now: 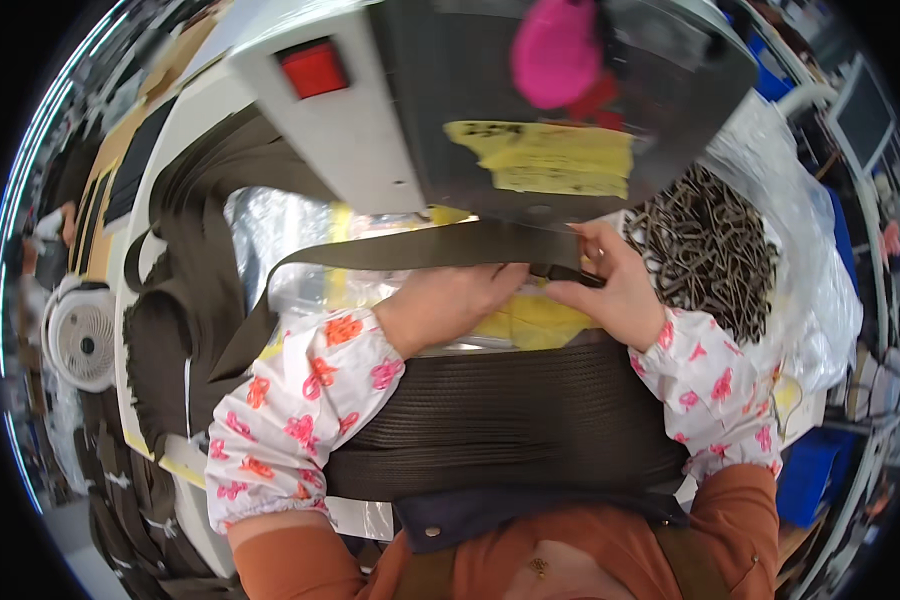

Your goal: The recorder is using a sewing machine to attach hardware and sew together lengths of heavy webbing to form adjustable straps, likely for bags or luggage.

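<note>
A flat olive-brown webbing strap (400, 248) runs from the left to the middle, just under the machine head. My left hand (450, 300) is closed at the strap's lower edge, its fingertips partly hidden beneath it. My right hand (620, 285) pinches the strap's end between thumb and fingers. A small dark piece shows between the two hands, too covered to name. Just right of my right hand lies a heap of dark metal hooks or wire buckles (710, 250). A stack of dark ribbed webbing (510, 420) lies in front of my body, below both hands.
Above my hands hangs a grey and white machine head (370, 110) with a red button (313, 69) and a yellow label. Piled webbing (175, 330) lies at the left, beside clear plastic (270, 225). More clear plastic (815, 290) surrounds the metal heap. A white fan (82, 335) stands far left.
</note>
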Demonstrator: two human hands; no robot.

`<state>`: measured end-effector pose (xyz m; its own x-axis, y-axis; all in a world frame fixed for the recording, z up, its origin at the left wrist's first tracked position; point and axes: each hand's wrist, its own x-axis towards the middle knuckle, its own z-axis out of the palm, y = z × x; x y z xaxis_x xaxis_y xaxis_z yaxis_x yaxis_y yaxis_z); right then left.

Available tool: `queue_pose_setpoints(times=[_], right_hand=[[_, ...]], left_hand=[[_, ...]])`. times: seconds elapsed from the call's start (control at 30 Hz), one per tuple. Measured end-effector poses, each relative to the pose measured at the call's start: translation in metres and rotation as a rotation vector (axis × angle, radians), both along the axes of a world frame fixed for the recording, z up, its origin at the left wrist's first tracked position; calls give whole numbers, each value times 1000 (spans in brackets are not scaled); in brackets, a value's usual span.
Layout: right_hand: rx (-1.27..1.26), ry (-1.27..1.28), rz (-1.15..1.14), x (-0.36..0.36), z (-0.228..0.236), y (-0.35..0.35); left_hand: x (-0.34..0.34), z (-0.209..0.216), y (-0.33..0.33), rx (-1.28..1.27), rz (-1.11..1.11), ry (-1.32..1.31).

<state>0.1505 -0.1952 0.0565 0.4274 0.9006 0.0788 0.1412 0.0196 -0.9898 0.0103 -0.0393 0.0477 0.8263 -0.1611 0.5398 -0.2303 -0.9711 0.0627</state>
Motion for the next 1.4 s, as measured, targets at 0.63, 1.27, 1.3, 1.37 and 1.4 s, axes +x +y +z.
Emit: queue_pose_setpoints(times=[0.63,1.27,1.3,1.37,1.4], right_hand=[[-155,-515,59,22,15,8],[-103,-762,134,22,4,11],[-124,-855,137,19,9,12],[-254,-944,148,14,19,16],[-347,-975,158,11,24,15]], left_hand=[[-12,4,4,50,50,337],[-5,13,12,-307,1,362],[-6,12,11,-309,-15,363],[-7,12,12,-302,-26,337],[-8,10,10,-304,-39,338]])
